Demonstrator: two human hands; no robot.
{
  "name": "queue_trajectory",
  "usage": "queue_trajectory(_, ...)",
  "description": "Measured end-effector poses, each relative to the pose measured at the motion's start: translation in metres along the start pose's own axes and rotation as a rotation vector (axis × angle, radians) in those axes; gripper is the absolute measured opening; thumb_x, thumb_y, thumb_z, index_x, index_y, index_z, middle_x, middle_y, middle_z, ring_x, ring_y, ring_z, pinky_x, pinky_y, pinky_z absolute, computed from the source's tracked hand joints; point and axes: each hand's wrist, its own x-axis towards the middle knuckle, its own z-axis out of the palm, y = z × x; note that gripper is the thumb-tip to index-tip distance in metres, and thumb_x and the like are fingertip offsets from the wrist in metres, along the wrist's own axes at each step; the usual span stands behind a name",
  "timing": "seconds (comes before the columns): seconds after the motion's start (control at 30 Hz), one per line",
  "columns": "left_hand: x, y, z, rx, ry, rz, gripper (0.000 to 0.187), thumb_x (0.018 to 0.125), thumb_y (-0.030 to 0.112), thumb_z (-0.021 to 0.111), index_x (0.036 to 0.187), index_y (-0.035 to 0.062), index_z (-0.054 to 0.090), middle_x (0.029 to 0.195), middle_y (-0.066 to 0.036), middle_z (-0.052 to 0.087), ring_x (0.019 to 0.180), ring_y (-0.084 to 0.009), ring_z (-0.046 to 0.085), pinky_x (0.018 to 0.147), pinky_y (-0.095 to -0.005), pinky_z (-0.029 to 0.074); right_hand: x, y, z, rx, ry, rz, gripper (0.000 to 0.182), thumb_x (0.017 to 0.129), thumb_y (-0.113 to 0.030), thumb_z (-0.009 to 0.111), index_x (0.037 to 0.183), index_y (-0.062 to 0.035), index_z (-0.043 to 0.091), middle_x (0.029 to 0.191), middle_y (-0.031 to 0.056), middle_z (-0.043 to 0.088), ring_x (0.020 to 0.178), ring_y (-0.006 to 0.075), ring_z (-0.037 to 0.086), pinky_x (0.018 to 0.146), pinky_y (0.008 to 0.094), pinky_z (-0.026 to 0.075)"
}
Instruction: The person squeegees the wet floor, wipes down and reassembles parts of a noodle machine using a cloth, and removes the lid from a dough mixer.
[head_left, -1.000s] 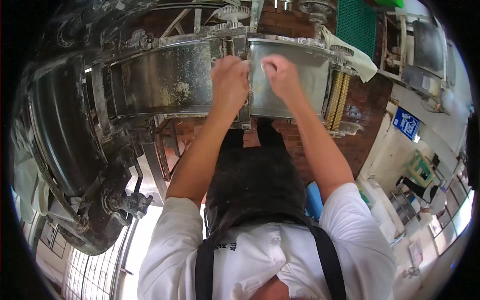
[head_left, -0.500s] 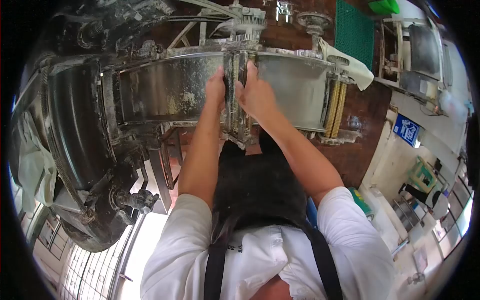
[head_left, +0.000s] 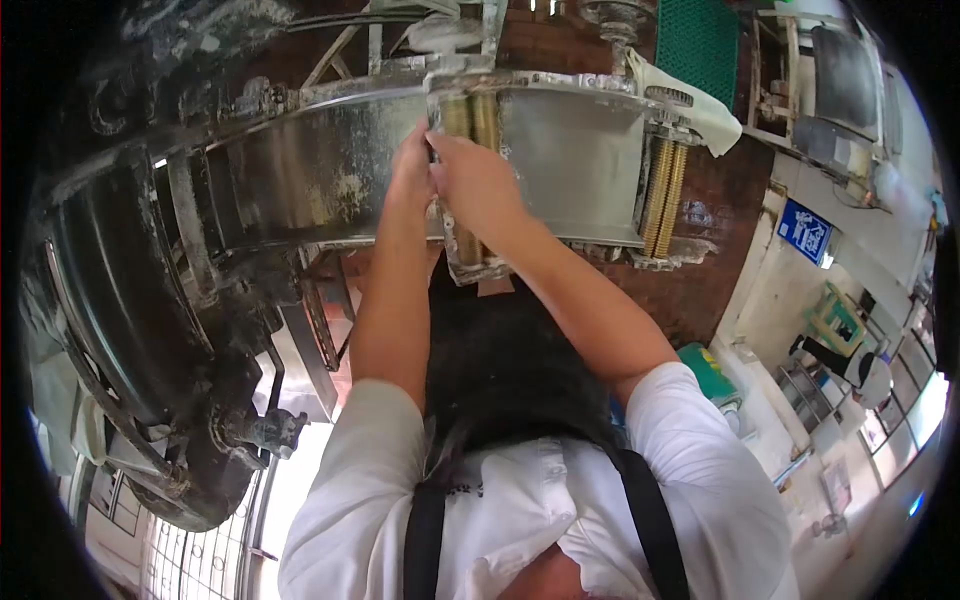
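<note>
My left hand (head_left: 411,172) and my right hand (head_left: 475,180) are close together at the left edge of a roller unit (head_left: 470,272). Between them is a narrow dark bar (head_left: 432,150), mostly hidden by my fingers; both hands are closed around it. Just right of the bar, ridged brass rollers (head_left: 487,125) show, partly covered by my right hand. A smeared metal tray (head_left: 300,190) runs off to the left of the unit, and a smoother metal tray (head_left: 575,165) lies to its right.
A second pair of brass rollers (head_left: 665,200) with a gear (head_left: 668,96) stands at the right end. A large dark drum (head_left: 125,290) is on the left. A pale cloth (head_left: 690,105) hangs by a green mesh (head_left: 697,50). A person (head_left: 868,378) is far right.
Both hands have moved left and closer together with the dark bar. More of the middle brass rollers now shows. The whole view has shifted slightly.
</note>
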Motion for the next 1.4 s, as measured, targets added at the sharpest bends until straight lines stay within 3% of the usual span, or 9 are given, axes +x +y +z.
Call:
queue_trajectory(0.13, 0.005, -0.005, 0.0, 0.123, 0.042, 0.139, 0.05, 0.106, 0.043, 0.049, 0.114, -0.0033, 0.064, 0.11, -0.015, 0.067, 0.091, -0.0269, 0.065, 0.083, -0.0415, 0.052, 0.001, 0.076, -0.019, 0.045, 0.443, 0.043, 0.06, 0.099, -0.048, 0.058, 0.133, 0.0013, 0.055, 0.11, 0.0155, 0.064, 0.1, 0.0242, 0.062, 0.09, 0.039, 0.049)
queue_trajectory(0.27, 0.048, -0.014, -0.036, 0.289, 0.046, 0.189, 0.057, 0.106, 0.047, 0.044, 0.113, -0.0041, 0.067, 0.1, -0.015, 0.068, 0.087, -0.0252, 0.063, 0.077, -0.04, 0.05, 0.03, 0.084, 0.002, 0.712, -0.075, 0.722, 0.081, 0.099, -0.069, 0.041, 0.135, 0.0033, 0.054, 0.131, 0.0191, 0.06, 0.116, 0.0272, 0.056, 0.097, 0.0447, 0.046)
queue_trajectory(0.4, 0.032, -0.009, -0.02, 0.627, 0.316, 0.262, 0.06, 0.106, 0.048, 0.042, 0.106, -0.0053, 0.069, 0.095, -0.017, 0.068, 0.081, -0.0252, 0.063, 0.071, -0.04, 0.05, 0.039, 0.07, 0.024, 0.638, 0.061, 0.791, 0.076, 0.102, -0.062, 0.039, 0.119, 0.0081, 0.063, 0.121, 0.0265, 0.064, 0.112, 0.0391, 0.059, 0.1, 0.0489, 0.043)
queue_trajectory(0.53, -0.026, -0.024, 0.006, 0.316, -0.015, 0.152, 0.056, 0.105, 0.051, 0.044, 0.122, 0.0019, 0.066, 0.108, -0.01, 0.067, 0.1, -0.0216, 0.063, 0.084, -0.0379, 0.05, -0.014, 0.079, -0.044, 1.048, 0.098, 0.747, 0.07, 0.103, -0.058, 0.043, 0.129, 0.0047, 0.059, 0.128, 0.0209, 0.062, 0.117, 0.0323, 0.055, 0.105, 0.0438, 0.04)
queue_trajectory(0.63, -0.013, -0.077, -0.013, 1.074, -0.019, 0.841, 0.049, 0.104, 0.043, 0.047, 0.14, 0.0111, 0.057, 0.135, -0.019, 0.056, 0.126, -0.0344, 0.051, 0.106, -0.0478, 0.039, -0.064, 0.074, -0.156, 1.081, 0.172, 0.993, 0.066, 0.105, -0.055, 0.038, 0.138, -0.0004, 0.056, 0.138, 0.0174, 0.058, 0.126, 0.0284, 0.052, 0.109, 0.041, 0.039)
queue_trajectory(0.67, -0.009, -0.105, -0.027, 1.219, 0.113, 0.934, 0.048, 0.104, 0.041, 0.047, 0.14, 0.0107, 0.057, 0.138, -0.02, 0.054, 0.128, -0.0369, 0.049, 0.108, -0.0495, 0.037, -0.086, 0.121, -0.17, 1.146, 0.163, 0.678, 0.066, 0.106, -0.055, 0.038, 0.142, -0.002, 0.053, 0.143, 0.0159, 0.054, 0.13, 0.026, 0.049, 0.109, 0.0411, 0.04)
queue_trajectory(0.97, -0.024, -0.14, -0.013, 1.578, 0.388, 1.238, 0.047, 0.096, 0.027, 0.054, 0.14, 0.0112, 0.057, 0.151, -0.018, 0.045, 0.137, -0.0389, 0.043, 0.112, -0.0506, 0.034, -0.147, 0.365, -0.364, 0.945, 0.49, 0.686, 0.063, 0.103, -0.06, 0.043, 0.123, -0.0042, 0.064, 0.112, 0.0075, 0.069, 0.096, 0.0221, 0.068, 0.086, 0.039, 0.054)
queue_trajectory(1.23, -0.015, -0.147, -0.011, 1.551, 0.403, 1.184, 0.048, 0.094, 0.024, 0.057, 0.141, 0.0116, 0.057, 0.15, -0.018, 0.046, 0.135, -0.0383, 0.046, 0.11, -0.049, 0.038, -0.097, 0.454, -0.317, 0.902, 0.4, 0.836, 0.068, 0.103, -0.059, 0.043, 0.137, -0.002, 0.057, 0.13, 0.0128, 0.062, 0.114, 0.026, 0.061, 0.097, 0.0422, 0.048)
queue_trajectory(1.4, -0.012, -0.145, -0.013, 1.569, 0.386, 1.154, 0.049, 0.093, 0.021, 0.06, 0.14, 0.0094, 0.056, 0.147, -0.019, 0.05, 0.133, -0.0395, 0.047, 0.109, -0.049, 0.039, -0.095, 0.45, -0.335, 0.254, 0.473, 0.779, 0.056, 0.102, -0.045, 0.052, 0.129, 0.004, 0.058, 0.127, 0.0181, 0.063, 0.111, 0.0315, 0.062, 0.095, 0.0441, 0.048)
